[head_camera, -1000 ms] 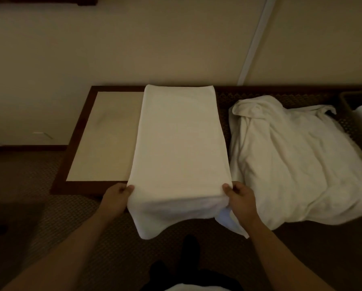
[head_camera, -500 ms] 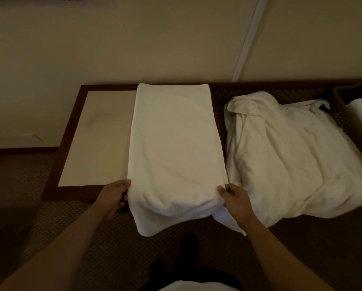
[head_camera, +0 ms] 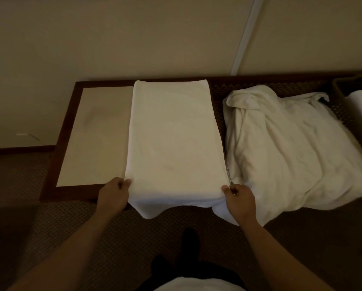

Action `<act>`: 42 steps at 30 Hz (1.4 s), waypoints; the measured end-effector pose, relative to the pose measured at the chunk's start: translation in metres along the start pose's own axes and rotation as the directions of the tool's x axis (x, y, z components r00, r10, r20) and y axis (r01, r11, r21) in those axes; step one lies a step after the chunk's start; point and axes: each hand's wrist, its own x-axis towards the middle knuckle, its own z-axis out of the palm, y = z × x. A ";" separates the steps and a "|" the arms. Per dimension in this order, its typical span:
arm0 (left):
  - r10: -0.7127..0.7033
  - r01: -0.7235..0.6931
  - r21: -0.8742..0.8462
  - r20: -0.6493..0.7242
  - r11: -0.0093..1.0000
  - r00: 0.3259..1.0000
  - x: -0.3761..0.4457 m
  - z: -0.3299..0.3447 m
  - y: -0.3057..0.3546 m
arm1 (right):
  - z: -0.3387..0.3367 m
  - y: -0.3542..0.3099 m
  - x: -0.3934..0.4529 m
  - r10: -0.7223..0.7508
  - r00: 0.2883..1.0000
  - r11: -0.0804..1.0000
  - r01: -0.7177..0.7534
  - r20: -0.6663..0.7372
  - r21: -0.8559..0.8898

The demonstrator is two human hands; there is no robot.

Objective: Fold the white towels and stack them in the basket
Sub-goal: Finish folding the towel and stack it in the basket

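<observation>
Where half a second ago the near end bulged loose, your left hand (head_camera: 112, 194) and right hand (head_camera: 240, 198) now pinch the towel (head_camera: 173, 135) corners at the table (head_camera: 68, 122) front edge, its doubled layers squared; next fold is ready. Basket (head_camera: 342, 91): far right end. Writing: none legible.

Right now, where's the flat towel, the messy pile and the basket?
flat towel (head_camera: 173, 133), head view, middle of its top layer
messy pile (head_camera: 291, 148), head view, its rumpled middle
basket (head_camera: 342, 85), head view, dark left rim
</observation>
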 end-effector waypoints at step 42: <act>-0.104 0.099 -0.038 -0.177 0.994 0.979 0.026 0.006 0.021 | 0.017 -0.044 0.035 -0.021 1.000 0.980 0.022 0.011 -0.199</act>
